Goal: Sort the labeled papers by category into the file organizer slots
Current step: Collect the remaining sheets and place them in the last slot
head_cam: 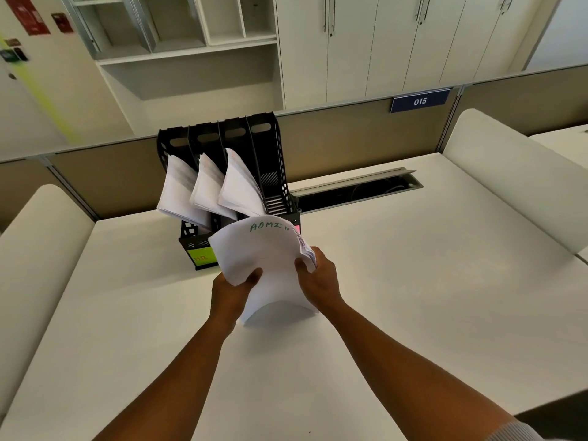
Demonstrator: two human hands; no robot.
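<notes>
2 hands | left hand (234, 289), right hand (319, 276) closed around ADMIN papers (264, 253)

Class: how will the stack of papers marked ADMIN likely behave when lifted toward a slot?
The ADMIN stack probably flops: it already bows between the left hand and right hand. Its fanned right edge suggests loose sheets could slide apart.

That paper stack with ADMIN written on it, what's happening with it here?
A person is sorting papers at a white desk. Both hands, the left hand and the right hand, hold a bent stack of sheets marked ADMIN just in front of a black file organizer. Three of its slots already hold papers; the rightmost slot looks empty. A green HR label shows on the leftmost slot's front; a pink label is mostly hidden behind the stack.
</notes>
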